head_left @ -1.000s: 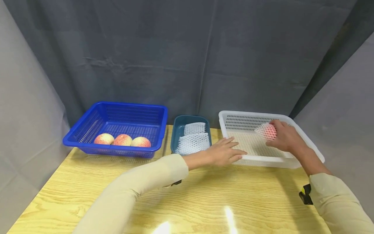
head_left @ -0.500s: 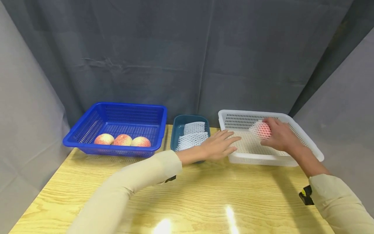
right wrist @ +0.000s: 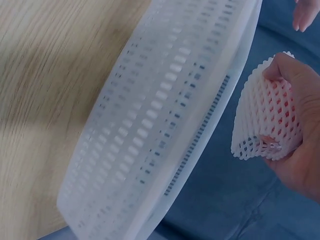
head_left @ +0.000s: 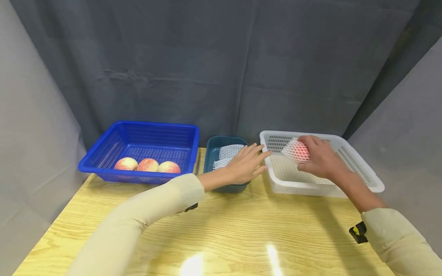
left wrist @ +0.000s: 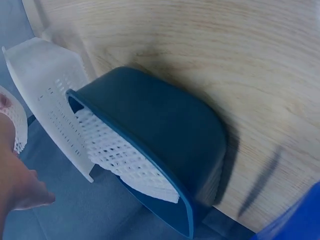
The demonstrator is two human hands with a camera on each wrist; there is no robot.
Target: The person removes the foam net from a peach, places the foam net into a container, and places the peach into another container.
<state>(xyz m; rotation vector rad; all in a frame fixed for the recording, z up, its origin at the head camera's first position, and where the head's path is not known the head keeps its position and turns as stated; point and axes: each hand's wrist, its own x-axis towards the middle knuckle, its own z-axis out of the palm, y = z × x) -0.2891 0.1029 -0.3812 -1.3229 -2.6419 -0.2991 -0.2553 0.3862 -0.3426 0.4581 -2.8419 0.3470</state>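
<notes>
My right hand (head_left: 322, 159) grips a peach in a white foam net (head_left: 297, 150) above the white basket (head_left: 345, 188). In the right wrist view, the thumb and fingers curl round the net-covered peach (right wrist: 272, 112), and the loose end of the net sticks out past it. My left hand (head_left: 243, 165) holds nothing; its fingers are spread over the small teal tray (head_left: 226, 188), pointing toward the white basket's left rim. White foam nets (left wrist: 122, 157) lie in the tray, partly hidden by that hand in the head view.
A blue basket (head_left: 138, 174) stands on the left with three peaches (head_left: 147, 165) along its front side. All the containers stand on a wooden table (head_left: 241, 230), in front of a dark grey curtain (head_left: 172, 69). Pale grey cloth hangs at both sides.
My right hand has moved left with the netted peach, over the white basket. My left hand has drawn back left from the white basket's front rim to above the teal tray.
</notes>
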